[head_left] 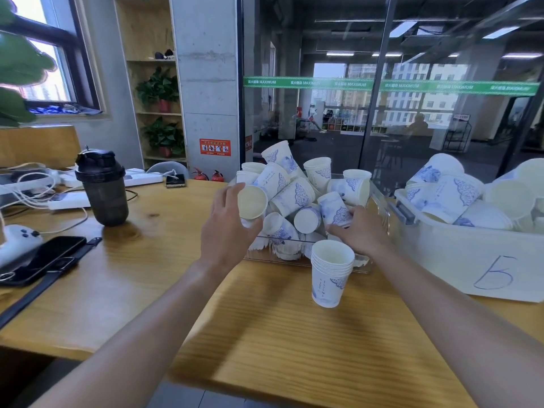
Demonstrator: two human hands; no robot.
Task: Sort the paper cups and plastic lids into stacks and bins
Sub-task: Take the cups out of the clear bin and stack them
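Both hands are in the pile of paper cups (297, 189), which is heaped in a clear tray (306, 267) at twelve o'clock from the person, on the far half of the wooden table (265, 334). The left hand (226, 228) has its fingers curled round one loose cup (252, 201), mouth turned toward the camera, at the pile's nine o'clock edge. The right hand (360, 228) pinches another cup (335, 209) by its wall, down at the pile's five o'clock.

These look feather-light and thin-walled, so a hard squeeze should dent them; I'd take each one around the middle of the wall or just under the rolled rim, where it is stiffest. Slippery? Probably not, being paper.

Just in front of the tray, at its six o'clock, stands a nested stack (331, 273) of cups, upright, mouth up, likely where these two go next. They ought to drop in easily if held straight; tilted, they may jam.

Out at three o'clock sits a white bin (471, 260) with a handwritten mark on its side, holding more loose cups. At nine o'clock, well apart from the pile, a dark shaker bottle (103, 187), and nearer the person a phone (41, 259). No plastic lids that I can pick out.
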